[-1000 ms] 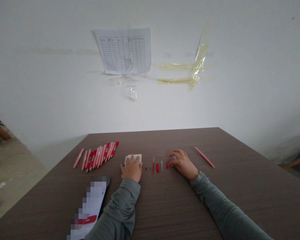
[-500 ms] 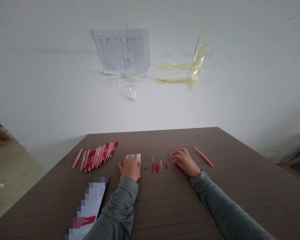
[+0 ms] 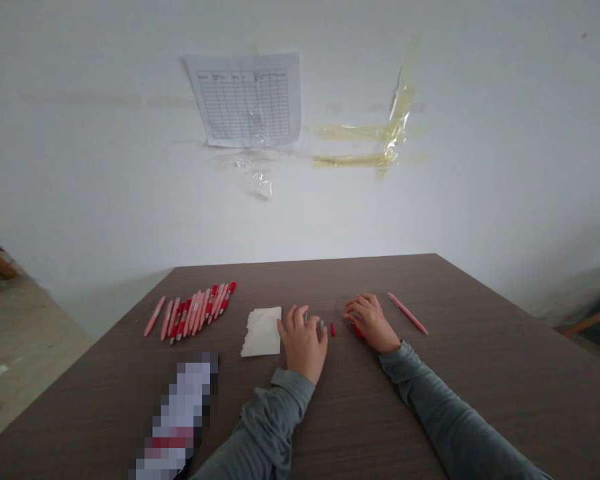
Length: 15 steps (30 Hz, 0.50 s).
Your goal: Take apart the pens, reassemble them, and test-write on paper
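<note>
My left hand [image 3: 306, 343] hovers low over a row of pen parts, fingers spread, and covers most of them. A grey-white tube end [image 3: 322, 325] peeks out by its fingertips. Just right of it lies a small red pen piece [image 3: 333, 329]. My right hand [image 3: 371, 323] rests on the table with curled fingers around a red pen part [image 3: 358, 331], which shows only partly under the hand. A torn piece of white paper [image 3: 263, 332] lies left of my left hand. Beyond my right hand is a single pink pen [image 3: 408, 313], lying at a slant.
Several pink and red pens [image 3: 195, 313] lie side by side at the left of the brown table [image 3: 360, 413]. A phone-like object, blurred out [image 3: 180, 413], is at the front left. A printed sheet [image 3: 250, 100] and yellowed tape [image 3: 350, 161] are on the wall behind.
My left hand has left the white paper and moved right over the pen parts, hiding the red refill and red sleeve seen before. My right hand has barely moved.
</note>
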### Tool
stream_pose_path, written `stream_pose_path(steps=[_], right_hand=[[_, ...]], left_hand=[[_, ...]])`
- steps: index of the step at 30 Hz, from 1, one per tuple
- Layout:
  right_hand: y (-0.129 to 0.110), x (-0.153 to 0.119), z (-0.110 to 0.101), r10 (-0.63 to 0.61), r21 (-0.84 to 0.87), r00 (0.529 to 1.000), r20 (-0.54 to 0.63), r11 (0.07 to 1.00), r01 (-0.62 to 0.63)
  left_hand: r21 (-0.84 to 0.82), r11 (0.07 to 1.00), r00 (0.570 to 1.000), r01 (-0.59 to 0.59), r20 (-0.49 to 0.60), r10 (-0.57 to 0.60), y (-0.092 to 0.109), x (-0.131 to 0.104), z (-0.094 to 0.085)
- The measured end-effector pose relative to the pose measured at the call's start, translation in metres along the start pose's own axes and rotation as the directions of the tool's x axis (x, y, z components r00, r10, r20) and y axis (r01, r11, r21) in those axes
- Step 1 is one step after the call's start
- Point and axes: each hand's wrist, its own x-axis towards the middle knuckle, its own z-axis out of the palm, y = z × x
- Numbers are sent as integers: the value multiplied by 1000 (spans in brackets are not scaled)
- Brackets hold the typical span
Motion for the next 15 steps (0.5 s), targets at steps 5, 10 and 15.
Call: stream_pose_path(steps=[5, 10, 15], right_hand=[[2, 0, 0, 33, -8, 999, -19, 999, -33], [6, -2, 2, 69, -34, 998, -8, 997, -69], [6, -2, 2, 59, -45, 998, -24, 997, -60]], left_hand=[[-32, 999, 997, -36, 68, 38, 7, -1, 12], [-51, 996, 993, -73, 86, 77, 8, 3, 19], [-27, 997, 989, -67, 129, 70, 9, 4, 17]])
